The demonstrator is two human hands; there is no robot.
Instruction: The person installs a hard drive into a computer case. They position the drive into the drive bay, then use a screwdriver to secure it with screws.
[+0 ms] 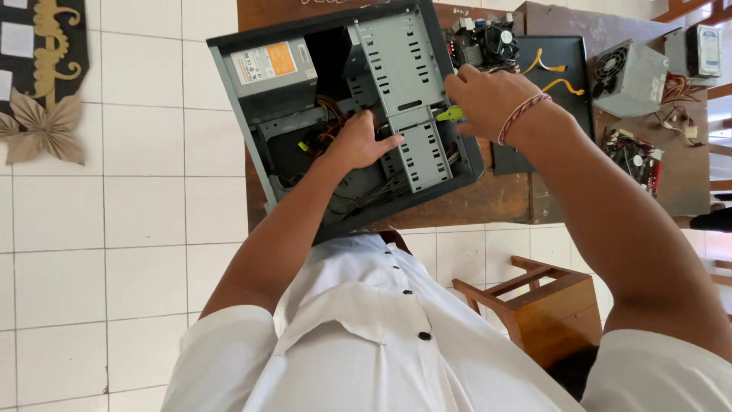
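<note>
The open computer case (343, 114) lies on the tabletop (488, 202), the left hand (358, 141) rests flat and open inside it, and the right hand (488, 99) is closed around a green-handled screwdriver (450, 114) at the metal drive cage (412, 99).

Loose grey power supply (630, 78), black side panel (550, 69), circuit board (633, 157), wooden stool (545, 305), white tiled floor (137, 229).
</note>
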